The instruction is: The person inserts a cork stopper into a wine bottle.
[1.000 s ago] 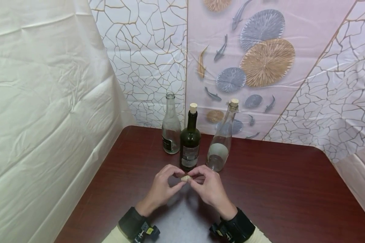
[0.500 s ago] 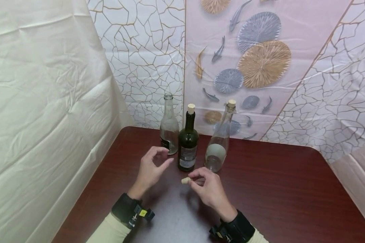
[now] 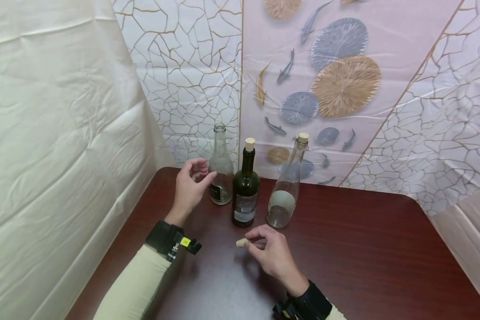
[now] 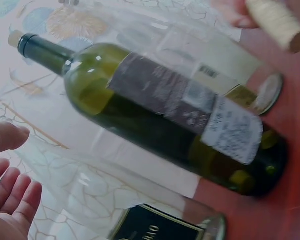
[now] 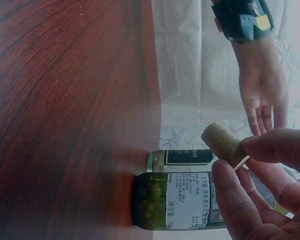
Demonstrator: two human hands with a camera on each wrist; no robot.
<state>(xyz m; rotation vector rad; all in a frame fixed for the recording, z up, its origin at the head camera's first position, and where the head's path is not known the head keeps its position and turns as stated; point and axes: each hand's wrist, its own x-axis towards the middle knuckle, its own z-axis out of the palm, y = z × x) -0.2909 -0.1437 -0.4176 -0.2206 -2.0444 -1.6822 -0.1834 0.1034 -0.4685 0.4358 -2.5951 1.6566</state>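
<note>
Between thumb and fingers my right hand [image 3: 273, 253] pinches a cork [image 3: 242, 242], seen close up in the right wrist view as a tan stopper [image 5: 221, 142]. My left hand [image 3: 190, 186] is beside the clear bottle [image 3: 221, 166] at the left, fingers loosely bent with a gap to the thumb. That bottle has a dark label and an uncorked mouth. Right of it stands a dark green wine bottle [image 3: 246, 184] with a cork [image 3: 250, 144] in its neck. In the left wrist view the thumb and fingers [image 4: 25, 202] hold nothing.
A second clear bottle [image 3: 283, 195], tilted-looking and corked, stands right of the green one. All the bottles are on a dark red-brown table [image 3: 356, 249]. A patterned cloth [image 3: 344, 89] hangs behind, and a pale curtain [image 3: 64, 133] borders the left side.
My left hand has let go of the cork and moved forward and left, up to the left clear bottle. The right hand keeps the cork in nearly the same place.
</note>
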